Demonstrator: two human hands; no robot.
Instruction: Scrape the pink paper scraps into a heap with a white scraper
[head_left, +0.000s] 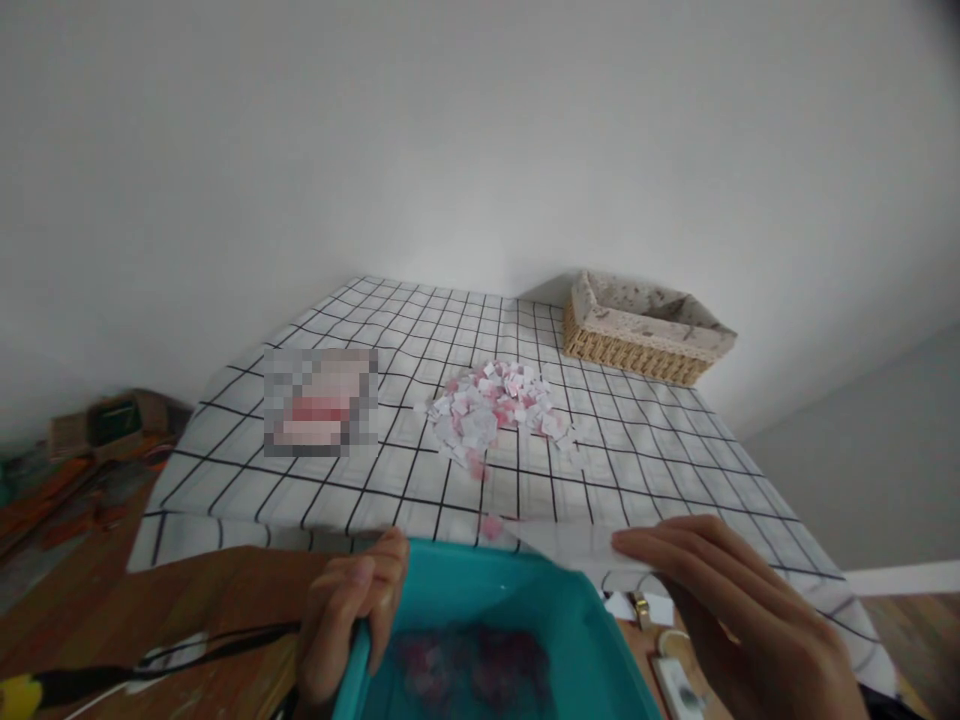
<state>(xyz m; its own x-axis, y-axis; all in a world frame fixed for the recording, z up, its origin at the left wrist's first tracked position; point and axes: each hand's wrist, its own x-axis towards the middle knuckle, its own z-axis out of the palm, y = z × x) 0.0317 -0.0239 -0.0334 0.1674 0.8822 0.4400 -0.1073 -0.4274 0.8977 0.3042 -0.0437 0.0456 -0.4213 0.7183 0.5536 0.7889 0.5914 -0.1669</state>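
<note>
My left hand is closed around the left rim of a teal plastic bin at the table's front edge. Blurred pink and reddish bits lie in the bottom of the bin. Over its far right corner, my right hand pinches a thin white sheet, flat and smeared by motion. A pink scrap is by the sheet's left end at the table edge. Farther back, a loose heap of small white and pink paper pieces is spread on the checked cloth.
A wicker basket with a fabric lining stands at the back right, near the wall. On the left of the cloth is a pixelated pinkish item. Boxes sit low at far left; a white power strip lies below right.
</note>
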